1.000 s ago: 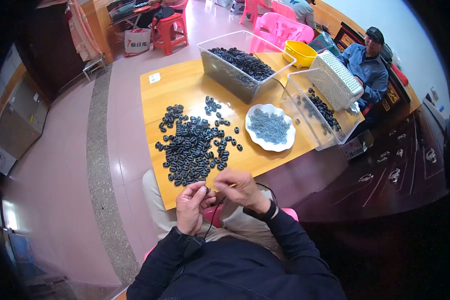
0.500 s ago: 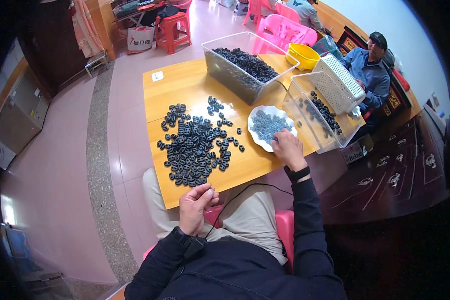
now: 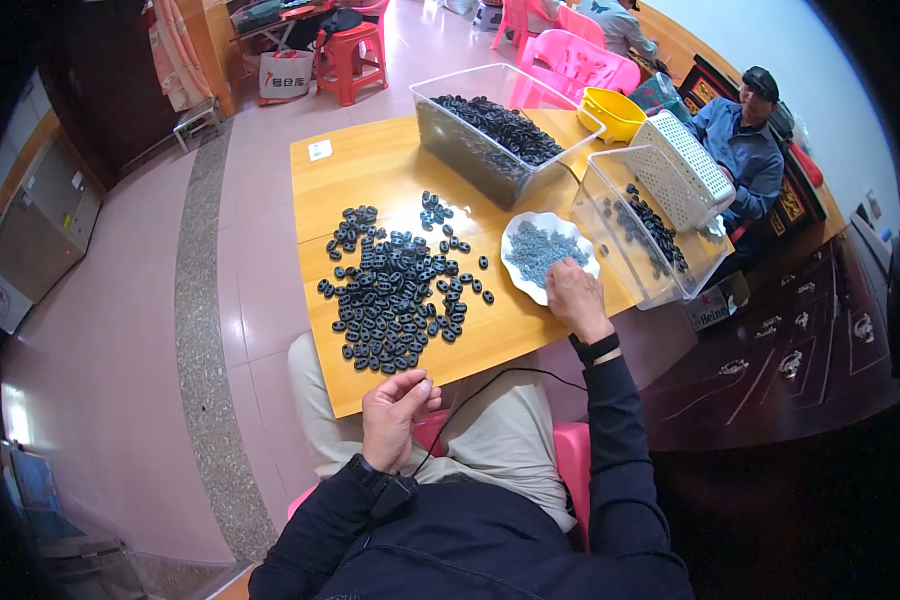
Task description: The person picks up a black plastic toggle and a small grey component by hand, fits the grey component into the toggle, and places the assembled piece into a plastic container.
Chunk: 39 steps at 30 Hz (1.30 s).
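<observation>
Head view, and the action is at the scalloped white dish (image 3: 528, 289): the right hand (image 3: 577, 299) is over its near rim, fingers bunched narrow among small grey-blue translucent pieces (image 3: 537, 249); whether they grip one, I cannot tell. Across at the table's near edge, the left hand (image 3: 391, 415) hangs with thumb and forefinger pinched together, anything between them too small to make out. Just beyond it, black oval pieces with holes (image 3: 383, 292) lie heaped on the yellow wooden table (image 3: 370, 160). This looks like the picking-up step, and the next move calls for a fine pinch separating one little piece from its neighbours.
</observation>
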Each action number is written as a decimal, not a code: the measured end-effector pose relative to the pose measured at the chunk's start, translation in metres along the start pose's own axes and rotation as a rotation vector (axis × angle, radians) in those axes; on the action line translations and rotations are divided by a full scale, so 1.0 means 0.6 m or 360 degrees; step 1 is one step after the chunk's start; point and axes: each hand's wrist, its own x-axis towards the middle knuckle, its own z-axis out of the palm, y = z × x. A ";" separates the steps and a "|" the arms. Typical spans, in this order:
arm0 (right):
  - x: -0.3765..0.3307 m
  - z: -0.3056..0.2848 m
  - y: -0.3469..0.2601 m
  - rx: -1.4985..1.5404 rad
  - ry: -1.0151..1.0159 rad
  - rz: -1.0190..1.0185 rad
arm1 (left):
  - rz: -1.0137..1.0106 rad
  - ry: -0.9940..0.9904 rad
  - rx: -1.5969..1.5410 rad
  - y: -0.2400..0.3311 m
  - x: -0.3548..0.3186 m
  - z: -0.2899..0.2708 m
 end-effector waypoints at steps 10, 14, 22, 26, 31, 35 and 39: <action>0.006 -0.006 -0.003 0.0199 0.0058 -0.0075 | -0.0019 0.0013 0.0010 -0.001 -0.005 0.003; 0.008 0.004 0.002 0.0188 -0.0002 -0.0067 | -0.0015 0.0010 0.0011 -0.004 -0.003 0.002; 0.009 0.005 -0.002 0.0215 0.0056 -0.0051 | -0.0015 0.0014 0.0021 -0.003 -0.002 0.003; 0.009 -0.001 -0.005 0.0222 0.0149 -0.0076 | -0.0007 0.0000 0.0018 -0.004 -0.004 0.001; 0.004 0.010 0.003 0.0187 0.0173 -0.0105 | -0.0038 0.0016 0.0044 -0.004 -0.006 0.004; 0.003 0.003 0.002 0.0308 0.0242 -0.0097 | -0.0036 0.0007 0.0039 -0.006 -0.007 0.003; -0.002 0.000 0.005 0.0680 0.0408 -0.0100 | -0.0034 -0.0023 0.0055 -0.007 -0.005 0.004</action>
